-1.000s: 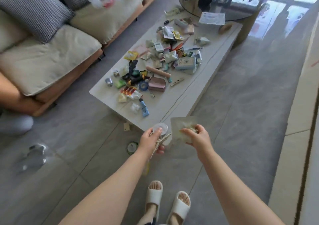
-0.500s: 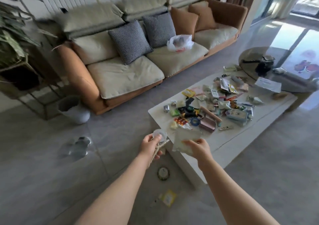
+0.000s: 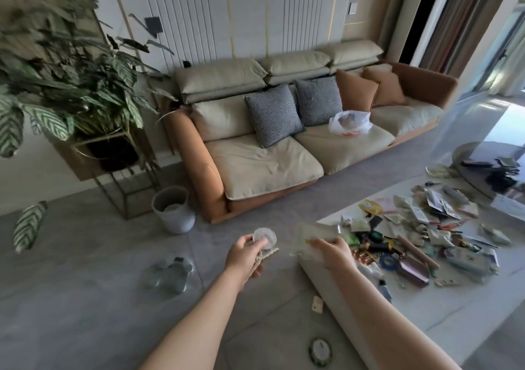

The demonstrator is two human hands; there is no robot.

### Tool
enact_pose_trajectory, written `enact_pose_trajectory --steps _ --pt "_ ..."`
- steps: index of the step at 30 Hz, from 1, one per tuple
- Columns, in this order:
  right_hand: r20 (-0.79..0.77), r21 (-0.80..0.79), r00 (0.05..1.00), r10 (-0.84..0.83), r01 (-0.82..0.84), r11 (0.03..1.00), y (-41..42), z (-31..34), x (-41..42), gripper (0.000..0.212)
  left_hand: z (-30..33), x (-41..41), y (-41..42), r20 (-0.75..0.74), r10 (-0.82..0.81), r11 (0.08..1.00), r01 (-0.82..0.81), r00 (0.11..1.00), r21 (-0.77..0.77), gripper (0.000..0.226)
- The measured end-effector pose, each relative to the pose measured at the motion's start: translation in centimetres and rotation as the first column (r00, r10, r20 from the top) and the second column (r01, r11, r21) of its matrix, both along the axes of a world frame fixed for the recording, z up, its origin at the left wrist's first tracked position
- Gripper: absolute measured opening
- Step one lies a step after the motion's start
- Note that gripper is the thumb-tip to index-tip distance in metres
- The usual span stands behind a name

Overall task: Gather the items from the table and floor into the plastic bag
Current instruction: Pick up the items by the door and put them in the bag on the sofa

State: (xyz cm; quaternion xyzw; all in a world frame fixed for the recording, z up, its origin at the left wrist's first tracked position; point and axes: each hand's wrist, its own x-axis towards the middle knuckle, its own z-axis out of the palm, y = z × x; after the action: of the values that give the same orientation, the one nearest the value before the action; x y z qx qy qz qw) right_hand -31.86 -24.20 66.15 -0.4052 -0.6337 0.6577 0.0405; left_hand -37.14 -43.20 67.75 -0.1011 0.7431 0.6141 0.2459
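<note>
Two hands: left hand (image 3: 246, 254) grips a round clear lid (image 3: 264, 237) and a strip of twine (image 3: 260, 260); right hand (image 3: 332, 251) pinches a pale translucent packet (image 3: 312, 234).
Plastic bag: white plastic bag (image 3: 350, 122), crumpled, on the sofa (image 3: 264, 165) seat, well apart from both hands.
Bench: white bench (image 3: 468, 307) heaped with packets, tubes and tape (image 3: 387, 261).
Floor: grey tile floor (image 3: 85, 298); round green-rimmed item (image 3: 320, 351) and small card (image 3: 317, 303) beside the bench edge.
Bin: grey bin (image 3: 174, 209) beside the sofa arm, contents unclear.

Glossy grey tiled floor (image 3: 85, 298) at lower left, smooth matt white desk (image 3: 454, 307) at right, thin translucent crinkled plastic bag (image 3: 350, 123) on matt cloth sofa (image 3: 264, 168), woven checked cushions (image 3: 272, 115), thin metal plant stand (image 3: 125, 176)
</note>
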Motion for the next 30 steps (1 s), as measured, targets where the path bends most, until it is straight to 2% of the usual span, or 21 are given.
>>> enact_pose_trajectory --steps 1,3,6,9,20,30 --pt "-0.002 -0.006 1.000 0.008 -0.008 1.000 -2.1 1.0 -4.4 0.029 0.3 -4.1 -2.3 -0.033 0.017 1.000 -0.017 0.999 0.013 0.026" --pt "-0.039 0.018 0.999 0.033 -0.032 0.999 -2.5 1.8 -5.1 0.030 0.5 -4.9 -2.6 -0.050 0.034 0.999 -0.033 0.998 0.003 0.027" --pt "-0.012 0.056 0.999 0.042 -0.041 0.998 -2.8 1.1 -6.5 0.028 0.6 -5.4 -2.5 -0.054 0.044 0.999 -0.043 0.998 0.012 0.026" --pt "0.009 0.063 0.999 0.045 -0.045 0.997 -2.0 0.4 -10.9 0.035 0.4 -9.5 -1.8 -0.063 0.058 0.998 -0.056 0.996 0.021 0.027" --pt "-0.064 0.050 0.992 0.105 -0.102 0.994 5.2 1.2 -27.4 0.027 0.9 -26.1 5.4 -0.098 0.031 1.000 -0.031 0.995 0.005 0.024" --pt "-0.076 0.013 0.997 0.029 -0.028 1.000 10.2 0.7 -39.3 0.024 1.0 -39.9 10.6 -0.108 -0.031 0.999 0.033 0.994 0.012 0.034"
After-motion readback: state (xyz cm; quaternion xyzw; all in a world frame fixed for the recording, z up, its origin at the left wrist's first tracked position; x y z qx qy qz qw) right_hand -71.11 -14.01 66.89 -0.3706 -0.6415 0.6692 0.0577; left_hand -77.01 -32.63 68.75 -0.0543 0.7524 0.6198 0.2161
